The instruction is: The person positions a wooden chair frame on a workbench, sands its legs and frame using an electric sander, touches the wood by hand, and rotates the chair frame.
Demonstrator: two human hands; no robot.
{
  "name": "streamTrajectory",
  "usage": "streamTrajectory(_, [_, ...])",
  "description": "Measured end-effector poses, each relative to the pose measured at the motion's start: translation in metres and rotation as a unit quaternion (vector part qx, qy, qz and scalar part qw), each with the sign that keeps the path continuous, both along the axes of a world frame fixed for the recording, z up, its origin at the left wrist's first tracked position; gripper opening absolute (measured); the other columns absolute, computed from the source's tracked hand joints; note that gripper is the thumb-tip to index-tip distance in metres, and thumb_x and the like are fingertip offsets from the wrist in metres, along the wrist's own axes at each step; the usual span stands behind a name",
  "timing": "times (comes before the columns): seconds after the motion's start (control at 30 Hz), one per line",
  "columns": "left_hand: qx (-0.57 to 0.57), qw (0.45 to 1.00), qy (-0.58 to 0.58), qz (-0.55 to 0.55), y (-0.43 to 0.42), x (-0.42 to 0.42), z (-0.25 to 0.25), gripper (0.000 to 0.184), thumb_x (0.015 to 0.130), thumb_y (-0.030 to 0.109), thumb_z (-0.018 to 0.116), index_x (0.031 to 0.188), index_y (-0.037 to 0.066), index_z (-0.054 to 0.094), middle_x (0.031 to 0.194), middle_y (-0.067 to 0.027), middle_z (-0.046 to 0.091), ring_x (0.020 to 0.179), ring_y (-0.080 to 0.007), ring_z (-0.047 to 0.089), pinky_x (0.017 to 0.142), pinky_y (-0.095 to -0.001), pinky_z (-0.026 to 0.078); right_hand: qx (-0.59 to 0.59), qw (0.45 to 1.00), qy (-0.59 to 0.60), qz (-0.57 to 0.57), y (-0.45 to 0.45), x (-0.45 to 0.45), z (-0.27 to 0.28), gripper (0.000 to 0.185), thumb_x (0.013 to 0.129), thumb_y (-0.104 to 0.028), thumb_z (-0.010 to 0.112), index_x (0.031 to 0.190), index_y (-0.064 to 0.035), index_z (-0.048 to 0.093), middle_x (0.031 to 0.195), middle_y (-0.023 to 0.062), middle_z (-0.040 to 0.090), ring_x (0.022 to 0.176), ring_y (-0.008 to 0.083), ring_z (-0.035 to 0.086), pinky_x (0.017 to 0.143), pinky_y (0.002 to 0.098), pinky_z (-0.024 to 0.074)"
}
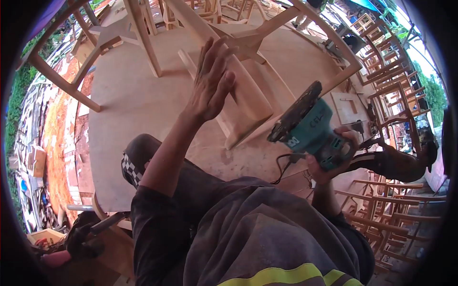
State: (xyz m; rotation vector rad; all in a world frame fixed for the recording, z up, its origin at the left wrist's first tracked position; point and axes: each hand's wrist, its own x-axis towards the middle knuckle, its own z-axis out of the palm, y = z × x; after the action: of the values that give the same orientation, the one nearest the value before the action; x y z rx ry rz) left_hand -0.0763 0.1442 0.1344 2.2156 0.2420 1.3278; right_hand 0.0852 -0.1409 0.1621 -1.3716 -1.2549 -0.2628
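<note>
My right hand [334,155] is wrapped round the body of a teal electric sander [310,125]. The sander is tilted, its dark pad turned up and to the left, apart from the wood. A black cord runs from it down toward my lap. My left hand [212,81] has its fingers stretched out over a pale wooden chair frame [245,90]; whether the palm touches the wood I cannot tell. The frame lies on a broad plywood tabletop [157,114], its thick rail slanting toward me.
Another wooden chair frame [119,35] stands at the back left of the tabletop. To the right, stacks of wooden chairs [396,205] crowd the floor. A person in dark clothes [396,162] is close by on the right. Scrap wood [36,157] lies at the left.
</note>
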Motion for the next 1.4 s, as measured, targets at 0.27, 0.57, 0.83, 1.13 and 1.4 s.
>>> streamTrajectory(0.27, [-0.068,0.997,-0.015,-0.027,-0.009,0.001,-0.008,0.06,0.104,0.042,0.033,0.153,0.007,0.028,0.162,-0.0209,0.016,0.151,-0.0429,0.005,0.121,-0.051,0.01,0.064,0.948,0.277,0.145,0.03,-0.005,-0.046,0.089,0.063,-0.031,0.088,0.132,-0.0046,0.037,0.122,0.012,0.043,0.113,0.0216,0.046,0.098,0.0351,0.0402])
streamTrajectory(0.57, [-0.079,0.996,0.02,-0.022,-0.01,-0.002,-0.006,0.058,0.104,0.044,0.03,0.15,0.009,0.031,0.161,-0.0209,0.014,0.151,-0.0428,0.002,0.121,-0.0512,0.009,0.046,0.949,0.249,0.187,0.041,0.007,-0.012,0.09,0.062,-0.033,0.088,0.13,-0.0036,0.037,0.123,0.0138,0.044,0.111,0.0232,0.048,0.098,0.035,0.0402])
streamTrajectory(0.83, [-0.066,0.997,0.02,-0.038,-0.007,0.001,-0.012,0.063,0.103,0.037,0.031,0.153,-0.001,0.021,0.162,-0.0225,0.011,0.151,-0.0416,0.001,0.121,-0.0493,0.004,0.048,0.857,0.378,0.346,0.074,0.052,-0.044,0.088,0.06,-0.027,0.086,0.132,-0.0008,0.042,0.118,0.0133,0.053,0.11,0.0247,0.053,0.101,0.0366,0.0409])
streamTrajectory(1.13, [-0.187,0.977,0.021,-0.097,0.006,0.002,-0.037,0.069,0.105,0.039,0.026,0.156,-0.003,0.007,0.165,-0.0186,0.001,0.153,-0.0332,-0.004,0.122,-0.0446,-0.001,-0.129,0.801,0.358,0.462,0.172,0.101,-0.016,0.076,0.058,-0.034,0.075,0.122,0.0007,0.052,0.104,0.0093,0.061,0.079,0.0153,0.065,0.056,0.0253,0.0552])
streamTrajectory(1.4, [-0.208,0.974,0.004,-0.085,0.001,0.003,-0.028,0.074,0.104,0.048,0.027,0.157,0.0,0.008,0.166,-0.0157,0.0,0.153,-0.0311,-0.005,0.121,-0.0458,-0.003,-0.04,0.876,0.234,0.42,0.058,0.082,-0.029,0.085,0.053,-0.022,0.087,0.127,0.0027,0.053,0.111,0.0137,0.063,0.102,0.0208,0.063,0.091,0.0316,0.0493])
